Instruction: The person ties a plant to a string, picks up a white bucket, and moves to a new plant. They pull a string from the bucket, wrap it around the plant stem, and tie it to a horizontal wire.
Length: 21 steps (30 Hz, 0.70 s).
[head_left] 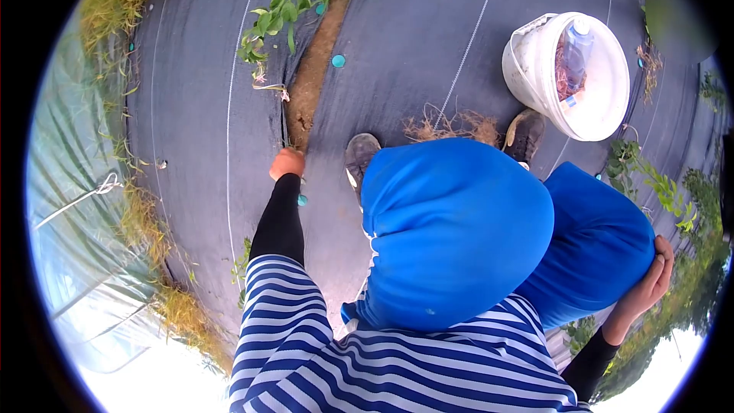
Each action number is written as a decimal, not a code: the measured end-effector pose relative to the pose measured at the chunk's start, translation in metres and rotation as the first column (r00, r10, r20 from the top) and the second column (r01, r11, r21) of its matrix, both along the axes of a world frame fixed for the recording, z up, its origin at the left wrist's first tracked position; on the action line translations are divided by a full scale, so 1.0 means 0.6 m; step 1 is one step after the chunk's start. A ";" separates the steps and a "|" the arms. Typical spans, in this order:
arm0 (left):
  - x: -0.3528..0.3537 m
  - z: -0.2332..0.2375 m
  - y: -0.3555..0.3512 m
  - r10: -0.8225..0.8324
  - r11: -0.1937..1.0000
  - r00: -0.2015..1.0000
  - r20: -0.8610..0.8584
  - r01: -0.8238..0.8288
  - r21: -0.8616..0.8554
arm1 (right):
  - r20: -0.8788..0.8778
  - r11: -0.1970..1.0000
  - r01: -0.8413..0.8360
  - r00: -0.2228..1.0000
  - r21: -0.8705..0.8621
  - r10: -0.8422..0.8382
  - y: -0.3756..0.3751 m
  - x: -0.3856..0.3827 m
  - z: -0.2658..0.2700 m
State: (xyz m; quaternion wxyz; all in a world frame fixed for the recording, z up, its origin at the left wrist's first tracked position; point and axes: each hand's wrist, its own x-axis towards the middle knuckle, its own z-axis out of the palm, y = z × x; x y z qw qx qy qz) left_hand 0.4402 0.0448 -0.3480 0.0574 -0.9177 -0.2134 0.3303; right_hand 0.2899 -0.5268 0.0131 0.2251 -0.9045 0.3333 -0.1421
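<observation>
My left hand (287, 163) is closed at the edge of a slit in the black ground cover (397, 38), at the near end of a strip of bare soil (312, 80). What its fingers hold, if anything, is hidden. On the right, my right hand (659, 269) lies over the knee of my blue trousers (604, 245), fingers stretched out and holding nothing. Beyond the left hand, a leafy green plant (287, 9) leans across the slit. A pale dry stem (271, 88) lies by the soil.
A white bucket (612, 99) stands at the upper right, with a clear bottle (579, 44) and reddish stringy material (564, 80) inside. Dry roots (455, 126) lie between my shoes. Teal discs (338, 61) dot the cover. Plastic sheeting (84, 237) runs along the left.
</observation>
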 end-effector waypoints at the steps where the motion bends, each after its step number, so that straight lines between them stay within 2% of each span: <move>1: 0.003 0.002 0.000 0.004 1.000 1.000 -0.014 -0.004 -0.015 | -0.002 1.000 -0.004 1.000 -0.009 0.004 -0.001 0.000 0.000; 5: 0.023 0.029 0.002 -0.028 0.997 0.996 -0.083 0.022 -0.076 | -0.003 1.000 0.008 1.000 -0.007 -0.008 -0.004 -0.003 -0.002; 9: 0.035 -0.043 0.081 -0.070 0.991 0.980 -0.184 0.047 -0.125 | -0.005 1.000 0.012 1.000 -0.022 -0.012 -0.003 -0.002 -0.002; 11: 0.047 -0.052 0.095 -0.137 0.965 0.971 -0.196 0.087 -0.246 | 0.026 0.999 0.022 0.999 0.031 -0.023 -0.001 -0.002 -0.003; 13: 0.066 -0.001 0.054 -0.139 0.959 0.976 -0.170 0.090 -0.268 | 0.028 0.999 0.039 0.999 0.035 -0.040 0.006 0.002 -0.002; 15: 0.066 0.018 0.031 0.126 0.964 0.989 0.082 -0.102 -0.244 | 0.030 0.998 0.053 0.998 0.038 -0.054 0.007 0.002 -0.002; 16: 0.057 0.021 0.029 0.127 0.965 0.989 0.077 -0.105 -0.241 | 0.015 0.999 0.026 1.000 0.024 -0.026 0.005 -0.001 -0.001; 19: 0.060 0.016 0.017 -0.093 0.953 0.987 0.130 0.126 -0.275 | 0.023 1.000 0.008 1.000 -0.007 -0.008 0.003 0.005 -0.005; 21: 0.022 0.000 0.053 -0.106 0.956 0.990 0.089 0.126 -0.265 | -0.007 1.000 0.010 1.000 -0.003 -0.010 0.005 -0.005 0.005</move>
